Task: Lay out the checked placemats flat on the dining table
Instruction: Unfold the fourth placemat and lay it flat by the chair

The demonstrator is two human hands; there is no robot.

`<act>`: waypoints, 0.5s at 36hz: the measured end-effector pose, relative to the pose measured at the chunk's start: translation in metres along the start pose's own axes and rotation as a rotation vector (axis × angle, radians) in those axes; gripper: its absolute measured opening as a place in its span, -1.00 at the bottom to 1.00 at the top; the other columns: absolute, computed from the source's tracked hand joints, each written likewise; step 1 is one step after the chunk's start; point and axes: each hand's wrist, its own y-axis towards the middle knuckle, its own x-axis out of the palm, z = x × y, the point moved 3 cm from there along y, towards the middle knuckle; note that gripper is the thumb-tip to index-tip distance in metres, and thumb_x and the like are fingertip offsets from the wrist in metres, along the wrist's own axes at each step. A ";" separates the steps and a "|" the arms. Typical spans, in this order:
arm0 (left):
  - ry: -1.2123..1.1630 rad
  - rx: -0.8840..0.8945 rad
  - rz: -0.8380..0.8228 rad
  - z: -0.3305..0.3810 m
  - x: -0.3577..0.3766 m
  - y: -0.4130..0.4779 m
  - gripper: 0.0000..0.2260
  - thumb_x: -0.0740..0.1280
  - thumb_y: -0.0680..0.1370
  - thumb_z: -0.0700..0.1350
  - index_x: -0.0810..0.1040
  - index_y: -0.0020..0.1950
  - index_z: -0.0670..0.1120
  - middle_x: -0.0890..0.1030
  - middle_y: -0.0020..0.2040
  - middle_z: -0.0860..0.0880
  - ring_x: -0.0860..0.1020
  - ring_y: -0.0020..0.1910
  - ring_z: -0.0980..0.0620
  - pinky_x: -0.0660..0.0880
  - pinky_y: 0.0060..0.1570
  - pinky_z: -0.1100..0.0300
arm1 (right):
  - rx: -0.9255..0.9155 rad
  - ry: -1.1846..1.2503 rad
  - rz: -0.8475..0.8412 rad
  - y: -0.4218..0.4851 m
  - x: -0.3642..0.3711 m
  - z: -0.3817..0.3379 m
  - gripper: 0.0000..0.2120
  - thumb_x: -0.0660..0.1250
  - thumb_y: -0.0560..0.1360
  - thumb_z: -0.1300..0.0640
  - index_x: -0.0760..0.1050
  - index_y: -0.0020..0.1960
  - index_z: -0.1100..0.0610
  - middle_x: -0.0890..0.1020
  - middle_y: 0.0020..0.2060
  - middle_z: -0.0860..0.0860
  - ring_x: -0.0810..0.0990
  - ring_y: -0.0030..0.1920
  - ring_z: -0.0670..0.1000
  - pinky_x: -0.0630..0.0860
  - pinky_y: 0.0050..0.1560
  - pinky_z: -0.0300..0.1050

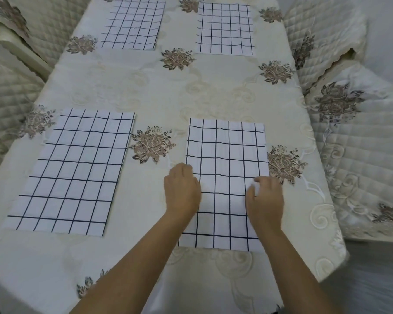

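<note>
Several white placemats with a dark grid lie flat on the cream flowered tablecloth [168, 94]: far left [133, 23], far right [225, 28], near left [73, 173] and near right [225, 155]. My left hand [182, 189] rests knuckles up on the left edge of the near right placemat, fingers curled down onto the cloth. My right hand [264, 198] sits at the same mat's right edge, fingers bent, with a bit of white fabric showing between thumb and fingers. Both forearms cross the mat's near corners.
Quilted cream chair covers stand along the left side [11, 87] and the right side [349, 137] of the table. The tablecloth's near right corner hangs over the table edge [336, 252], with grey floor beyond it.
</note>
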 end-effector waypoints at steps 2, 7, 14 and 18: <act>-0.006 0.150 -0.067 0.009 0.013 -0.010 -0.68 0.35 0.24 -0.37 0.55 -0.02 -0.27 0.61 -0.01 -0.24 0.61 -0.04 -0.24 0.54 -0.15 -0.02 | -0.199 -0.033 -0.061 -0.009 0.014 -0.020 -0.69 0.12 0.40 0.18 0.55 -0.01 0.27 0.60 -0.05 0.20 0.59 -0.07 0.22 0.56 -0.11 0.05; 0.132 0.315 -0.327 0.008 0.039 -0.043 -0.49 0.10 0.42 0.00 0.33 0.33 -0.17 0.50 0.31 -0.13 0.46 0.31 -0.11 0.49 0.13 -0.14 | -0.426 -0.067 -0.286 -0.041 0.056 -0.042 -0.58 0.08 0.49 0.16 0.41 0.30 0.23 0.49 0.29 0.20 0.44 0.31 0.15 0.43 0.23 0.04; 0.131 0.215 -0.300 -0.011 0.037 -0.042 -0.52 0.07 0.52 0.01 0.33 0.41 -0.10 0.37 0.43 -0.05 0.35 0.40 -0.03 0.37 0.21 -0.19 | -0.327 -0.293 -0.366 -0.039 0.052 -0.003 -0.51 -0.01 0.55 -0.04 0.25 0.45 0.07 0.30 0.45 0.01 0.19 0.45 0.06 0.22 0.36 0.18; 0.131 0.142 -0.287 -0.037 0.033 -0.036 -0.47 -0.03 0.54 0.05 0.22 0.48 -0.10 0.13 0.50 0.01 0.07 0.47 -0.01 0.17 0.33 -0.20 | -0.194 -0.322 -0.333 -0.023 0.034 0.029 -0.48 0.01 0.51 -0.01 0.26 0.43 0.11 0.32 0.43 0.05 0.29 0.42 0.15 0.33 0.23 0.32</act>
